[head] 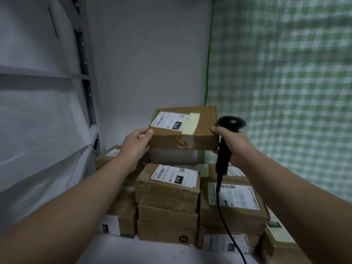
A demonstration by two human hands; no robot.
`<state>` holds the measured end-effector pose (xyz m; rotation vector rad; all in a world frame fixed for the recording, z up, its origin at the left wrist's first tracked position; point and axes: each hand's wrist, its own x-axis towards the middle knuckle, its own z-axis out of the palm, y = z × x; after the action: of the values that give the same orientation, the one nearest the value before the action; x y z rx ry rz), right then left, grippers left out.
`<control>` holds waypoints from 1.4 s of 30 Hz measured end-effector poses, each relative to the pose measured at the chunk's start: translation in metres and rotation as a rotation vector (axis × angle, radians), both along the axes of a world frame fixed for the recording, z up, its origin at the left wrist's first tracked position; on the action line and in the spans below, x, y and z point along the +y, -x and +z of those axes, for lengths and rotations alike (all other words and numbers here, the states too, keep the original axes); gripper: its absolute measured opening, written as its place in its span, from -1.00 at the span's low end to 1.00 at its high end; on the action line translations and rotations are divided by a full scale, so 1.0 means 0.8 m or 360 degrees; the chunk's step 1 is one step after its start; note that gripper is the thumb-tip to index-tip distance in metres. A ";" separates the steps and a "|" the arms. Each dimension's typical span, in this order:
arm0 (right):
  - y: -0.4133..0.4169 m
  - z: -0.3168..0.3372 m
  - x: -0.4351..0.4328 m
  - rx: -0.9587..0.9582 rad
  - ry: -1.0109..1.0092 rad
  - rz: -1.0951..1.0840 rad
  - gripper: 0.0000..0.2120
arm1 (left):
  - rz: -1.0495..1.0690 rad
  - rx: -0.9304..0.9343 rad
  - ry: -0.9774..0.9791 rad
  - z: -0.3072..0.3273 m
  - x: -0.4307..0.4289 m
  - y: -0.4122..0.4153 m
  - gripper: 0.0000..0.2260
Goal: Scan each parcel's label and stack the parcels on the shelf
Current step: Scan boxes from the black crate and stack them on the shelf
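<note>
The green-checked curtain [285, 73] fills my view from 12 round to 4 o'clock, blurred and cut off at the frame edge. White sheeting [38, 121] covers 8 to 11 o'clock beside a dark metal upright [86, 77]; I cannot make out what lies behind it. The stacked parcels [168, 199] sit on the shelf [152, 252] from centre down to 5 o'clock. Those at 4 o'clock run out of frame, and those at 7 o'clock are partly hidden by the left forearm.

The held parcel [182, 130] is at centre, above the stack; I cannot tell whether anything supports it from below. The left hand [135, 143] grips its left end, thumb on the top edge. The right hand [234, 143] is wrapped round the scanner [230, 122] handle, with its thumb pressing the parcel's right top corner. The cable [218, 195] drops toward 6 o'clock, out of frame. The label [167, 120] is too blurred to read, and a tape patch [191, 123] overlaps its right edge.
</note>
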<state>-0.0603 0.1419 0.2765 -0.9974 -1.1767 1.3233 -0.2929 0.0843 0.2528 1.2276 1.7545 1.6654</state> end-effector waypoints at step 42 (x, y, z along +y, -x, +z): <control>-0.127 -0.225 -0.274 -0.1300 0.0314 0.0806 -0.81 | -0.0464 0.0986 0.0281 -0.264 -0.274 -0.137 -0.83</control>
<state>0.0417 -0.0772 0.0968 -1.5258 -2.0421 1.4785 -0.1830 -0.1347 0.0416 1.9405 1.8753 0.9972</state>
